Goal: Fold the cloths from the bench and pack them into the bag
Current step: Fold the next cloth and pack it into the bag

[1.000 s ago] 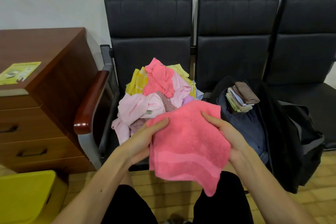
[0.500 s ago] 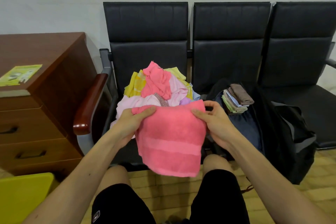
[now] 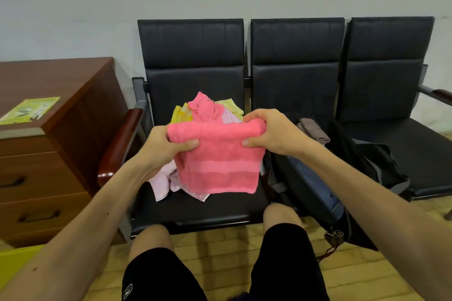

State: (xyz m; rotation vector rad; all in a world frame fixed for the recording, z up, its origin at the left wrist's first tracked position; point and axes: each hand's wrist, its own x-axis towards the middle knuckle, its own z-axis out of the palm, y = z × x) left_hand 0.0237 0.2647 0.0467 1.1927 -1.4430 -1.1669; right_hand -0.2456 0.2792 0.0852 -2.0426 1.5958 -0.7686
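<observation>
A pink towel (image 3: 220,164) hangs folded in front of me, above the left seat of the black bench (image 3: 195,208). My left hand (image 3: 163,146) grips its upper left corner. My right hand (image 3: 271,134) grips its upper right corner, fingers curled over the top fold. Behind the towel a pile of loose cloths (image 3: 210,110), pink, yellow and pale pink, lies on the seat, mostly hidden. An open black bag (image 3: 376,161) sits on the middle seat to the right, with folded cloths (image 3: 315,129) stacked inside it, partly hidden by my right hand.
A brown wooden drawer cabinet (image 3: 56,154) stands left of the bench, a green leaflet (image 3: 29,110) on top. The bench's wooden armrest (image 3: 119,144) lies between them. A yellow object (image 3: 14,259) shows at lower left. My knees are below the seat edge.
Both hands raised the towel and folded its top edge over, so it hangs shorter. The camera tilted up and the view drew back from the bench.
</observation>
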